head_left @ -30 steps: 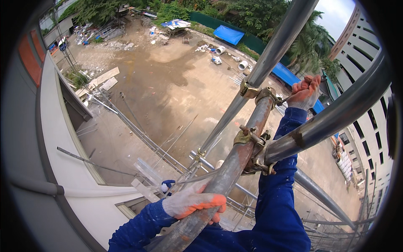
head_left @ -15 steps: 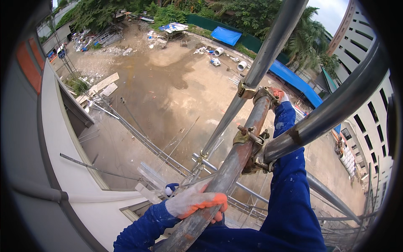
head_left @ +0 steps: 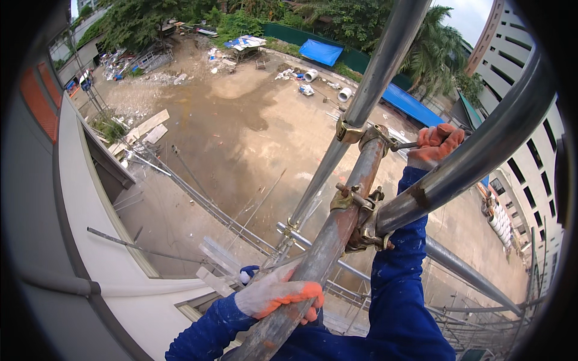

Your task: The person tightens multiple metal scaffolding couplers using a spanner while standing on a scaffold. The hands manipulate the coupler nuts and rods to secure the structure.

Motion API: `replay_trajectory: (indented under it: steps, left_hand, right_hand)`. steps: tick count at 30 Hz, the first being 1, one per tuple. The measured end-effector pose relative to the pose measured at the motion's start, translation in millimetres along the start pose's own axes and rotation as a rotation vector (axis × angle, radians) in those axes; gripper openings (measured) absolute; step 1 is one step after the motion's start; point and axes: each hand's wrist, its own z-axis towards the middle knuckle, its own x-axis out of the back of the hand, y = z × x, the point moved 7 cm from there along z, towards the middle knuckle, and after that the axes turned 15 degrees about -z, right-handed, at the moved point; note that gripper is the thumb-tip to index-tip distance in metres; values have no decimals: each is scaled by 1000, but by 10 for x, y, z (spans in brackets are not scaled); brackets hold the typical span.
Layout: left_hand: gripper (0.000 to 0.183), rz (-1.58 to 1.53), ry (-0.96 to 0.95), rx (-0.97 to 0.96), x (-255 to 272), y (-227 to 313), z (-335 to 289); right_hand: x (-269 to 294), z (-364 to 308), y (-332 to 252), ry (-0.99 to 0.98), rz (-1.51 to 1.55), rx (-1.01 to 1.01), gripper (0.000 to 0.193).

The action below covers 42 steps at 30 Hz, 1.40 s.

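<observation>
High above a muddy yard, my left hand (head_left: 280, 296), in a grey-and-orange glove, curls around one rust-streaked pipe (head_left: 328, 240), fingers wrapped against it, just as it was half a second ago. Farther along that pipe sit two couplers: the lower coupler (head_left: 343, 200), beside the end of one thick tube (head_left: 469, 162), and the upper coupler (head_left: 350, 132), where the pipe meets one upright pole (head_left: 385, 60). My right hand (head_left: 435, 146), tucked close against the upper coupler a moment ago, is now out to its right, fingers closed on the handle of one spanner (head_left: 407, 145) that reaches back to the fitting. The shift suggests the turning work centres on that joint; whether its bolt is tight I cannot tell. Far below, one person (head_left: 248, 274) shows in blue and white. Across the yard lie two concrete rings (head_left: 344, 94), with two blue covers beyond: a tarp (head_left: 320, 52) and a long roof (head_left: 409, 105).
</observation>
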Motion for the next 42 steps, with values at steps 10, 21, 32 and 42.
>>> replay_trajectory:
  steps: [10, 21, 32, 42]
  left_hand:
    - [62, 2, 2, 5, 36, -22, 6]
    - [56, 12, -7, -9, 31, -3, 21]
    - [57, 0, -32, -29, 48, -8, 25]
    - [53, 23, 14, 1, 5, 1, 3]
  right_hand:
    - [-158, 32, 188, -3, -130, -183, 25]
    - [256, -647, 1990, -129, 367, -1723, 17]
    - [141, -216, 1795, -238, -129, -1350, 19]
    - [-193, -125, -270, 103, -256, 37, 24]
